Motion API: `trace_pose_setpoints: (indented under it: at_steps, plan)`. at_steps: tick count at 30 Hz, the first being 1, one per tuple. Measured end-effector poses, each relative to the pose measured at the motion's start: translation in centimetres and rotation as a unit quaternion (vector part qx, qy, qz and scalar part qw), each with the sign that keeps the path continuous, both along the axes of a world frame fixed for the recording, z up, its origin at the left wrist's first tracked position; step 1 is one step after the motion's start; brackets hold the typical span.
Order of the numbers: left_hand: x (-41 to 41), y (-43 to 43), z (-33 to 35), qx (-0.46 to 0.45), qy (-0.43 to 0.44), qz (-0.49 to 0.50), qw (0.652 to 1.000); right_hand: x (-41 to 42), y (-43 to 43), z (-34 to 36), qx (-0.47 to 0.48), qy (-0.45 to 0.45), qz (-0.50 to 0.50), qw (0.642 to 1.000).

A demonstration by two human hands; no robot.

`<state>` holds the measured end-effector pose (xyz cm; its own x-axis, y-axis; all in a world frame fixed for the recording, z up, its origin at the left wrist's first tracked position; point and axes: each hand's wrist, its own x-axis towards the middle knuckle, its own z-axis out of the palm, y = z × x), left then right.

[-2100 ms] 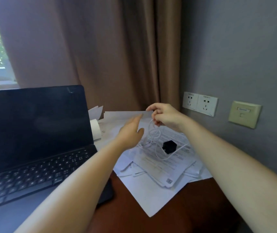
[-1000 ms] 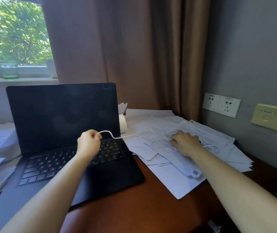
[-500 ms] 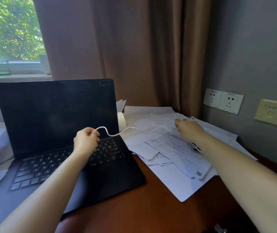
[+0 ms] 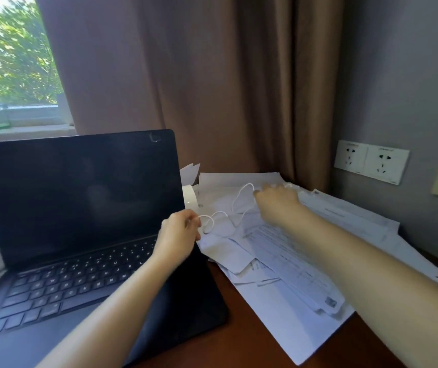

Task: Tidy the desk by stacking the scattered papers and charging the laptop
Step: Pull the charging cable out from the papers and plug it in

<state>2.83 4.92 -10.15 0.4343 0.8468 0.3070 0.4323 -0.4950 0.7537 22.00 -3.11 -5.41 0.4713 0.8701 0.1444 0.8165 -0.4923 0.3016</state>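
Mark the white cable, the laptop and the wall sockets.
white cable (image 4: 246, 184): head view, top of its tallest loop.
laptop (image 4: 79, 192): head view, middle of the dark screen.
wall sockets (image 4: 371, 162): head view, middle of the white double plate.

The laptop is black, the cable white, the papers white with grey print. The desk is reddish brown, the curtain brown. The wall is grey, its sockets white.

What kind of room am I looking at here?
Probably a home or hotel desk corner: an open laptop on a wooden desk, scattered papers, a brown curtain by a window, and wall sockets.
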Motion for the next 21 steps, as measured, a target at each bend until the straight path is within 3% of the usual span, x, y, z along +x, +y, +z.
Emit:
trace_pose_setpoints:
  at_steps: [2, 4, 5, 6, 8, 10, 17, 21]
  plan:
    - [0.7, -0.3, -0.3, 0.011, 0.018, -0.012, 1.0, -1.8, 0.4, 0.3, 0.001, -0.073, 0.033, 0.997]
    - [1.1, -0.4, -0.3, 0.022, 0.015, -0.017, 1.0, -3.2, 1.1, 0.3, 0.044, -0.077, 0.103, 0.991]
    - [1.3, -0.4, -0.2, 0.031, 0.011, -0.017, 0.999, -3.7, 1.5, 0.2, 0.08, -0.026, 0.149, 0.985]
    - [1.4, -0.4, -0.1, 0.044, 0.007, -0.018, 0.999, -4.3, 1.8, 0.1, 0.116, 0.081, 0.192, 0.971]
    - [1.5, -0.6, 0.1, 0.076, 0.005, -0.02, 0.997, -5.4, 2.1, -0.5, 0.15, 0.337, 0.243, 0.897]
    - [1.3, -0.9, 0.1, 0.095, -0.005, -0.023, 0.995, -6.1, 2.2, -1.4, 0.165, 0.437, 0.274, 0.841]
    - [-0.2, 0.1, -1.3, 0.094, -0.015, -0.007, 0.995, -5.2, 2.7, -2.6, 0.178, 0.369, 0.273, 0.87]
    - [-0.2, 0.0, -1.8, 0.096, -0.039, -0.009, 0.995, -4.4, 2.9, -4.5, 0.23, 0.363, 0.271, 0.861]
